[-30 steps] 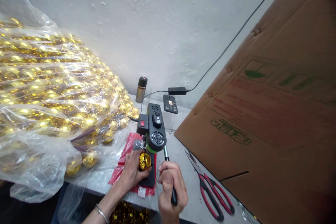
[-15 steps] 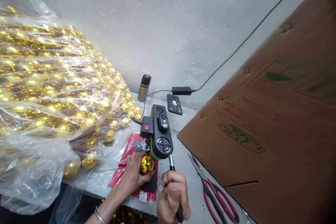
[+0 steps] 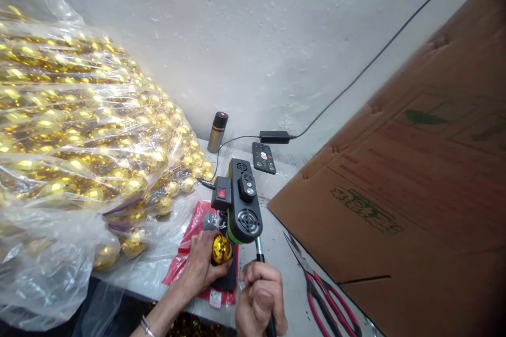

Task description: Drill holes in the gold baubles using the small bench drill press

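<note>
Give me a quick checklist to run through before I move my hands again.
1. Left hand has the gold ball gripped: ok, thumb and fingers are around it.
2. Right hand is on the lever: ok, fingers are wrapped around its black grip.
3. Power is on at the red switch: cannot tell, its position is too small to read.
4. Ball is lined up with the machine: cannot tell, the machine hides its underside.
5. Scissors put away: not ok, they lie beside the cardboard box.
</note>
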`<action>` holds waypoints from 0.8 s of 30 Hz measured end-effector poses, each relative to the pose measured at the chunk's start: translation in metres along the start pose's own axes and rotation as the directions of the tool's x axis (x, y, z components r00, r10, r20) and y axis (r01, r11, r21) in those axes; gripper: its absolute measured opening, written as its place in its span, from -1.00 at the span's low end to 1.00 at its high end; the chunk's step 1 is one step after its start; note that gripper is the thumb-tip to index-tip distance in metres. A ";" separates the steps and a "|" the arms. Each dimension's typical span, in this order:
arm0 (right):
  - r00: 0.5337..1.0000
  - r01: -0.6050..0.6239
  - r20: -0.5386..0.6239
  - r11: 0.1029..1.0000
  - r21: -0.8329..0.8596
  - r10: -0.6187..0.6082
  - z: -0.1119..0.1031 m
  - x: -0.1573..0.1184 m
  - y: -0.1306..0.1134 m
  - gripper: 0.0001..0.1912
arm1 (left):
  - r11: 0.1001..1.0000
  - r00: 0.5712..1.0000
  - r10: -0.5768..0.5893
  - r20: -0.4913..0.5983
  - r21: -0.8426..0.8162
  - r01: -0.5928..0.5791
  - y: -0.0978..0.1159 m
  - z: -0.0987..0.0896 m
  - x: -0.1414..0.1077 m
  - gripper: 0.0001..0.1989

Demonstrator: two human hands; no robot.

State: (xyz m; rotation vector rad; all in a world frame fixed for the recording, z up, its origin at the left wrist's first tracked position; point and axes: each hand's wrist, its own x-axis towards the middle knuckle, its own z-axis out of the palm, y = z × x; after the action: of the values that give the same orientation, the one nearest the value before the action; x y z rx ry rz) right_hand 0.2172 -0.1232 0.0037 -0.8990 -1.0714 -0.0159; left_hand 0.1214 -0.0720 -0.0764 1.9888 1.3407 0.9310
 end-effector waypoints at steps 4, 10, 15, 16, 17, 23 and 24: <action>1.000 0.013 0.004 1.000 -0.004 -0.013 0.000 0.001 0.000 -0.58 | 1.000 1.000 -0.008 0.008 -0.002 0.008 0.000 0.000 0.000 -0.54; 1.000 -0.013 -0.011 1.000 -0.022 0.013 0.004 0.002 -0.003 -0.57 | 1.000 0.999 -0.022 0.032 -0.006 0.022 0.000 0.001 0.000 -0.52; 0.998 0.018 -0.052 1.000 -0.024 -0.019 0.005 0.000 -0.001 -0.54 | 0.999 0.998 -0.041 0.045 -0.025 0.042 0.000 0.001 0.001 -0.50; 0.999 0.023 -0.043 0.999 -0.034 -0.024 0.004 -0.002 0.001 -0.54 | 0.999 0.998 -0.042 0.046 -0.029 0.044 0.000 0.000 0.001 -0.50; 0.999 0.039 -0.022 0.998 -0.050 -0.040 0.003 -0.004 0.004 -0.55 | 0.999 0.998 -0.043 0.046 -0.031 0.045 0.001 0.000 0.001 -0.51; 0.982 0.184 -0.029 0.978 -0.093 -0.188 -0.002 -0.024 0.026 -0.60 | 0.998 0.998 -0.044 0.045 -0.032 0.045 0.000 0.000 0.001 -0.51; 0.985 0.170 -0.030 0.982 -0.082 -0.173 -0.004 -0.028 0.030 -0.60 | 0.998 0.998 -0.043 0.044 -0.035 0.044 0.000 0.000 0.001 -0.51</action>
State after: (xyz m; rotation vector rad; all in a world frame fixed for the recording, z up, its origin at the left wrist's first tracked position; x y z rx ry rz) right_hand 0.2190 -0.1169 -0.0372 -0.8722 -1.1168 -0.2190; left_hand 0.1219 -0.0716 -0.0763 1.9343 1.3287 0.8808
